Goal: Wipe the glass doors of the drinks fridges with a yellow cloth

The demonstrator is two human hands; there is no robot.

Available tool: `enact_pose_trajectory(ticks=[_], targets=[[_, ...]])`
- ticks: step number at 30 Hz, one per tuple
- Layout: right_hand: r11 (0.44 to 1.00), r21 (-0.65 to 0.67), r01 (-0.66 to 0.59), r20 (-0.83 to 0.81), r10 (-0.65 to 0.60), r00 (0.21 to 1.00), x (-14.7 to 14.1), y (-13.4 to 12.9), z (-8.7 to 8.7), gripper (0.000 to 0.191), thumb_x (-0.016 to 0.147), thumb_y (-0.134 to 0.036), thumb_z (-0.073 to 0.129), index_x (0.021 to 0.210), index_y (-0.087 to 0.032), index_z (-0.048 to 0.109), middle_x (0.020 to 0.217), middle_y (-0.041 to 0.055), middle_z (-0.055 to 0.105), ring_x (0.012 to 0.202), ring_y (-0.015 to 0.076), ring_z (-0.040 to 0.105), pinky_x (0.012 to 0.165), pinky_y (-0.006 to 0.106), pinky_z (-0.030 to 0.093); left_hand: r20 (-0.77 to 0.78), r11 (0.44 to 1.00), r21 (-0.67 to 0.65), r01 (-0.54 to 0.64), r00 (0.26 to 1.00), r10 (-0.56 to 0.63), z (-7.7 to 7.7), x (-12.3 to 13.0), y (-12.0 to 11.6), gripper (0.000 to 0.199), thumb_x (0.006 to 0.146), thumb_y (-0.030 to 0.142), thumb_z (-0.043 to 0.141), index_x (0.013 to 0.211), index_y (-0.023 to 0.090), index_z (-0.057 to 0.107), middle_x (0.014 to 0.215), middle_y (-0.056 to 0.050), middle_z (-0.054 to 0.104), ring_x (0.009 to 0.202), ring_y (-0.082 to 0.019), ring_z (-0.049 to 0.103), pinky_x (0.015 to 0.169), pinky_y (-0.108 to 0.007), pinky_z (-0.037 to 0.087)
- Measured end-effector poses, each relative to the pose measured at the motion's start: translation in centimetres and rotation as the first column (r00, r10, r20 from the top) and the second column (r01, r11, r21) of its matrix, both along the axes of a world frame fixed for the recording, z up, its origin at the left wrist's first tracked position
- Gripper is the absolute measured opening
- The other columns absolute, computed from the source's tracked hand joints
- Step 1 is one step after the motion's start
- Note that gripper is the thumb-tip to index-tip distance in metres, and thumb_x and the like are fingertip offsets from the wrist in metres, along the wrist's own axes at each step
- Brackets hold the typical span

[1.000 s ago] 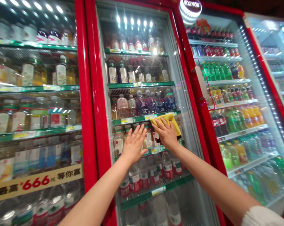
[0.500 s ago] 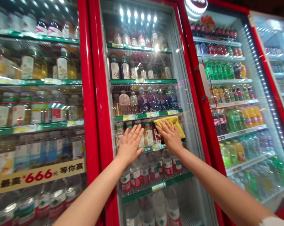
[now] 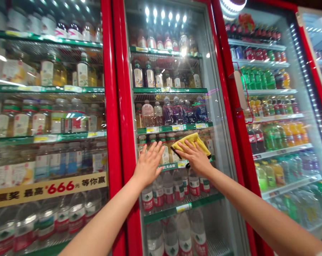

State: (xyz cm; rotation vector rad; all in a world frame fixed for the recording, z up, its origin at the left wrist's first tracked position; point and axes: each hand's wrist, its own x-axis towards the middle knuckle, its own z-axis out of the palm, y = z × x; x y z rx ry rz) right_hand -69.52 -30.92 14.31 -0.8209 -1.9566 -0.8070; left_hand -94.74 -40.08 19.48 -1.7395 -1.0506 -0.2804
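the right hand (image 3: 194, 156) is pressing a yellow cloth (image 3: 194, 143) flat to the glass door (image 3: 216, 142) under spread fingers. the left hand (image 3: 148, 163) is reaching toward the door on the left, holding nothing, its fingers fanning out.

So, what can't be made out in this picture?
All in the head view:
Bottles behind the yellow cloth: blocked by the cloth and the right hand.
Palm of the left hand: hidden by the back of that hand.
Shelf tags: small print too tiny and blurred.
Round lamp: cut off by the top edge.
Far-right fridge: cut off by the right edge.
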Motion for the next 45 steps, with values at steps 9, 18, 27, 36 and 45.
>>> enact_pose_trajectory(ticks=[9,18,27,36,45], targets=[[0.998,0.037,0.043,-0.203,-0.035,0.979,-3.9,-0.2,3.0,0.069,0.094,-0.010,0.045,0.158,-0.036,0.039,0.169,-0.0007,0.027,0.158,0.0314,0.019,0.123,0.064,0.023,0.007,1.000,0.005,-0.024,1.000,0.024,-0.5,-1.4,-1.1,0.080,0.093,0.046,0.061,0.161,0.018,0.030,0.170,-0.008,0.022,0.158,-0.030,0.022,0.130,-0.060,0.009],[0.997,-0.015,0.074,-0.199,-0.076,0.977,-3.3,-0.8,3.3,0.061,0.097,-0.013,0.043,0.154,-0.037,0.046,0.168,0.0001,0.033,0.157,0.0312,0.023,0.122,0.063,0.025,0.003,1.000,0.013,-0.011,1.000,0.011,-1.5,-3.5,-2.3,0.082,0.092,0.042,0.063,0.162,0.017,0.028,0.169,-0.010,0.024,0.159,-0.028,0.018,0.131,-0.055,0.007],[0.998,0.026,-0.057,0.090,0.055,0.994,-4.9,-2.4,-0.2,0.065,0.095,-0.009,0.044,0.152,-0.040,0.048,0.166,-0.0050,0.035,0.157,0.0258,0.024,0.127,0.060,0.012,0.050,0.999,-0.012,-0.038,0.998,0.038,-2.0,-4.2,-3.5,0.078,0.091,0.036,0.063,0.161,0.017,0.032,0.170,-0.010,0.022,0.160,-0.027,0.011,0.131,-0.057,0.001],[0.999,0.006,-0.050,-0.143,0.050,0.988,-10.7,-3.2,3.5,0.063,0.097,-0.012,0.044,0.156,-0.035,0.042,0.170,0.0003,0.026,0.159,0.0314,0.014,0.123,0.069,0.015,0.079,0.997,0.005,-0.072,0.994,0.072,-2.7,-6.7,-4.9,0.085,0.088,0.039,0.067,0.161,0.015,0.030,0.171,-0.011,0.018,0.160,-0.027,0.012,0.132,-0.048,0.014],[0.996,0.027,-0.088,-0.036,0.089,0.995,-9.3,-3.1,4.3,0.068,0.093,-0.005,0.043,0.153,-0.038,0.047,0.167,-0.0029,0.033,0.157,0.0277,0.023,0.125,0.065,0.015,0.098,0.991,0.073,-0.114,0.989,0.107,-3.4,-7.9,-6.5,0.096,0.090,0.048,0.062,0.165,0.013,0.013,0.172,-0.012,0.012,0.161,-0.026,0.008,0.131,-0.046,0.016]])
